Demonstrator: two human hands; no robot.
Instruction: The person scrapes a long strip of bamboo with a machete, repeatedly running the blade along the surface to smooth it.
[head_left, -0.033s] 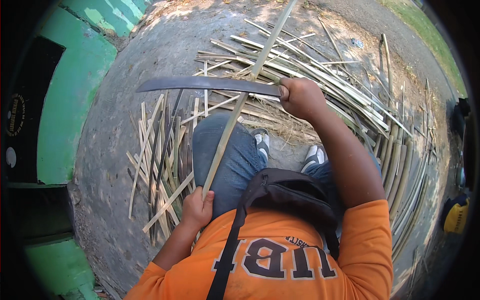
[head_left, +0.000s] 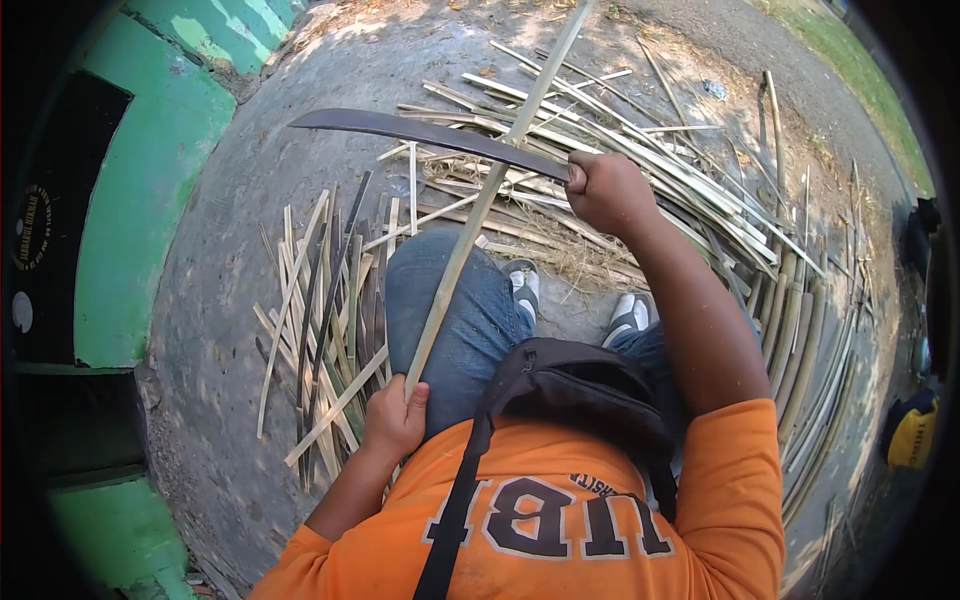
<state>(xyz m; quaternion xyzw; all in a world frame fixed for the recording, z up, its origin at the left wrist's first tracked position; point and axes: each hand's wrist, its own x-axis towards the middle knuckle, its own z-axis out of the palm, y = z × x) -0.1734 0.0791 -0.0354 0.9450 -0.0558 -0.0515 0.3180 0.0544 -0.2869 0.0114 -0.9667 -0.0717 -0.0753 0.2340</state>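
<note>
My left hand [head_left: 397, 417] is closed round the near end of a long split bamboo strip [head_left: 461, 256]. The strip slants up and away past my left knee and runs out of the top of the picture. A machete [head_left: 400, 127] is in my right hand [head_left: 612, 195], its handle wrapped by my fingers. The dark curved blade points left and crosses the strip ahead of my knees. It looks to be against the strip where small shavings stick up.
Ahead lies a heap of split bamboo strips [head_left: 650, 150]; another pile [head_left: 338, 405] is beside my left leg. Thicker bamboo poles [head_left: 795, 330] line the right. A green wall [head_left: 150, 220] stands at left. A black waist bag [head_left: 590, 390] sits across my lap.
The machete has tilted, its tip rising and shifting a little right while the right hand moves slightly right. My left hand and the bamboo strip stay almost still.
</note>
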